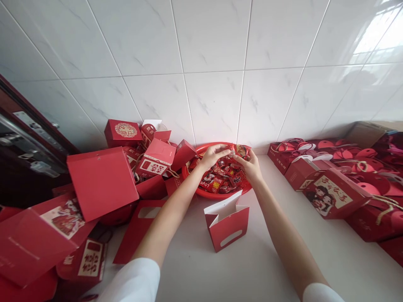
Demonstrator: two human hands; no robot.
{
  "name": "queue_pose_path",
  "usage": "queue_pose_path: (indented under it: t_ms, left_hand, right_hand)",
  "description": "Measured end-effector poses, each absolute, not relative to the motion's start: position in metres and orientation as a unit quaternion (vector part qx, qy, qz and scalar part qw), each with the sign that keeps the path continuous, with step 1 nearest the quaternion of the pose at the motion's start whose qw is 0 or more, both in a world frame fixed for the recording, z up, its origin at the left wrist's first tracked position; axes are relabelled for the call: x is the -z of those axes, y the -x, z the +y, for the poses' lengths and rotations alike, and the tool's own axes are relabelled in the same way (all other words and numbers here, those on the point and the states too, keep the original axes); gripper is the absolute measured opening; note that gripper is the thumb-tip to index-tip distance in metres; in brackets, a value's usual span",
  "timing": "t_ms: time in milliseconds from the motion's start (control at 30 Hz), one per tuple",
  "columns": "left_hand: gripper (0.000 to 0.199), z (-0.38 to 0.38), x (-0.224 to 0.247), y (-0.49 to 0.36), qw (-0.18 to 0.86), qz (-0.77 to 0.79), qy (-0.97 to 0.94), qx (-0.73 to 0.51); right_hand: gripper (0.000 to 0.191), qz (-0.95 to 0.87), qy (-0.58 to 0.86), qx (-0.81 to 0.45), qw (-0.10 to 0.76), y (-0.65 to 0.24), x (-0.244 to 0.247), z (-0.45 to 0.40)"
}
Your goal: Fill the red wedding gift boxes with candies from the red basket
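My left hand [213,155] and my right hand [249,166] meet above a round red plastic basin [201,192], their fingers pinching a small red foil snack packet [234,152] between them. The basin holds a heap of red wrapped snack packets [223,178]. An open red paper gift box [227,220] with a white inside and an oval cut-out stands on the white counter [189,268] below my forearms, apart from both hands.
Flat and folded red gift boxes [102,183] pile up to the left against the white tiled wall [214,100]. Red boxes with rope handles [335,193] and red paper pieces line the right. A dark door frame [28,142] stands at far left.
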State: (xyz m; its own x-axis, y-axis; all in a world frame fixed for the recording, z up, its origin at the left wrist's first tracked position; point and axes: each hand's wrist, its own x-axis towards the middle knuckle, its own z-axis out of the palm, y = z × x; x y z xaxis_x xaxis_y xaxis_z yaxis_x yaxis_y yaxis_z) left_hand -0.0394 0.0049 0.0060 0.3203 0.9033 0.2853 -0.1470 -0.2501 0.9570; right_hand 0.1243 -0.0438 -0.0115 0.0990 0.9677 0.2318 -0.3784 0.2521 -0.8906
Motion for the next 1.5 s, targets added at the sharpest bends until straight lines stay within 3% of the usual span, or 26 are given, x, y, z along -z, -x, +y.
queue_pose_path:
  t_ms: [967, 1167, 1500]
  left_hand:
    - [0.043, 0.008, -0.003, 0.042, 0.522, 0.274, -0.638, -0.494]
    - [0.044, 0.007, -0.003, 0.043, 0.515, 0.271, -0.657, -0.480]
    - [0.043, 0.009, -0.003, 0.045, 0.529, 0.266, -0.635, -0.495]
  right_hand:
    - [0.049, -0.422, 0.335, -0.517, 0.665, -0.125, 0.007, -0.046]
    - [0.033, -0.447, 0.319, -0.531, 0.645, -0.127, 0.006, -0.048]
    - [0.034, -0.415, 0.321, -0.571, 0.631, -0.127, 0.004, -0.048]
